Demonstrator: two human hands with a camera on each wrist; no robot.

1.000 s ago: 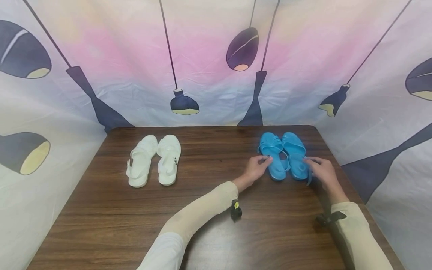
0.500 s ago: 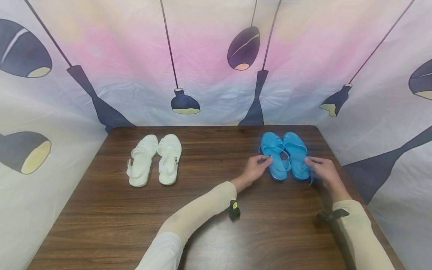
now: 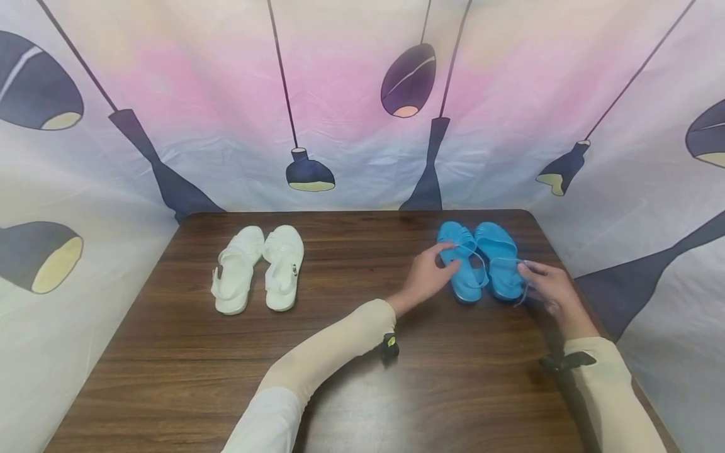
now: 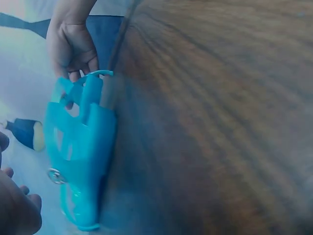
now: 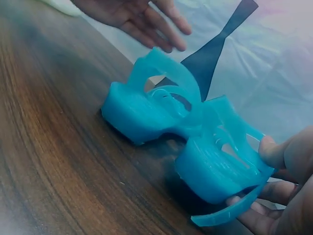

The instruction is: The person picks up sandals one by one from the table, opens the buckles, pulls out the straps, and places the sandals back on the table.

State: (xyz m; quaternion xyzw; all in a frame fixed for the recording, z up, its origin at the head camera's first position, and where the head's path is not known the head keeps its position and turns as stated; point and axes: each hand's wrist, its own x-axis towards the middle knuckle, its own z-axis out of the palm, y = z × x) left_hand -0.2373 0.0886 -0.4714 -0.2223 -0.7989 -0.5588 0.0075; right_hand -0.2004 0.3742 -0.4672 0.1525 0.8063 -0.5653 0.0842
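Observation:
Two blue sandals stand side by side at the table's back right. My right hand (image 3: 552, 290) pinches the ankle strap of the right blue sandal (image 3: 497, 240); the loose strap end (image 5: 227, 215) hangs below its fingers in the right wrist view. Over the inner side of the left blue sandal (image 3: 467, 277) is my left hand (image 3: 426, 277), thumb and forefinger spread apart. In the right wrist view that left hand (image 5: 139, 22) shows loose, extended fingers with nothing in them. A metal buckle (image 4: 56, 175) shows on the near sandal in the left wrist view.
A pair of white sandals stands at the back left, the left one (image 3: 236, 277) and the right one (image 3: 281, 270) slightly apart. The brown wooden table (image 3: 357, 251) reaches back to a cloth backdrop (image 3: 357, 94) printed with lamps.
My left thumb and forefinger have parted, the forefinger reaching farther over the left blue sandal. My right hand has shifted slightly right, drawing the strap outward.

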